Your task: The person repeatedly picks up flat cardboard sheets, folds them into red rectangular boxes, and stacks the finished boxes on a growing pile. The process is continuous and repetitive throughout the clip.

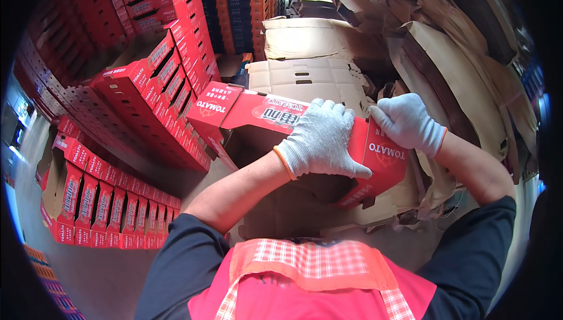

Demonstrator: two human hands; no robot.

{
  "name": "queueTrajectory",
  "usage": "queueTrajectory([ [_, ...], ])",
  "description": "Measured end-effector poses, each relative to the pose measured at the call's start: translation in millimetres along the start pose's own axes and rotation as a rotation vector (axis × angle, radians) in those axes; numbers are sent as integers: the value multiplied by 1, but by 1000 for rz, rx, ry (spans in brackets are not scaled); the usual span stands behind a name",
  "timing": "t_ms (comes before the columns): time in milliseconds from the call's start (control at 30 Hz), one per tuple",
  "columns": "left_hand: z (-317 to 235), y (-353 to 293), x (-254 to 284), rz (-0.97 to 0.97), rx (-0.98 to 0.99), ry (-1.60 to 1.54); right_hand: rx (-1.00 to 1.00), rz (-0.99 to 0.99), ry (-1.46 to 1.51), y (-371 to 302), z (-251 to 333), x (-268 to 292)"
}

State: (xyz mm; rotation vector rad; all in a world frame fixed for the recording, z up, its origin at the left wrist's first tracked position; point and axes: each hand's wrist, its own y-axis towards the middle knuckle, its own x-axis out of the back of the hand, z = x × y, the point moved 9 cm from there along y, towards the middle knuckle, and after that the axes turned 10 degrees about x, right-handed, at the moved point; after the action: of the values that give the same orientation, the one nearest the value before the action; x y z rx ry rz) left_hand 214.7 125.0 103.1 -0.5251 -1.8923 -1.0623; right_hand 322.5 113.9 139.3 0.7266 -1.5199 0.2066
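Note:
A red cardboard carton (237, 109) with white lettering is tilted in front of me, its hollow inside partly in view. My left hand (322, 135), in a grey knit glove with an orange cuff, lies over the carton's long wall and grips it. The thumb stretches toward the right end panel. At the upper right corner, my right hand (407, 122), gloved the same way, has its fingers curled on the carton's edge. Beneath and behind the carton are flat brown cardboard sheets (311, 76) with slots cut in them.
Tall stacks of red cartons (146, 79) rise on the left. Lower down, a row of red cartons (99, 202) lies near the floor (117, 273). Dark blue and orange cartons (240, 9) are stacked at the back. Piles of brown cardboard (463, 79) bulge along the right.

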Motion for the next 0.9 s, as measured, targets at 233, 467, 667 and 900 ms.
queueTrajectory([
  [233, 7, -20, -1, -42, 94, -144, -314, 156, 163, 37, -20, -57],
  [467, 71, -21, 8, -315, 223, -1092, -29, 16, 202, 41, 50, -39],
  [667, 74, -109, 43, -422, 147, -498, -182, -151, 501, 25, 2, -25],
  [900, 50, -179, 73, -592, 175, -590, -1041, -210, 1809, -144, -76, -174],
])
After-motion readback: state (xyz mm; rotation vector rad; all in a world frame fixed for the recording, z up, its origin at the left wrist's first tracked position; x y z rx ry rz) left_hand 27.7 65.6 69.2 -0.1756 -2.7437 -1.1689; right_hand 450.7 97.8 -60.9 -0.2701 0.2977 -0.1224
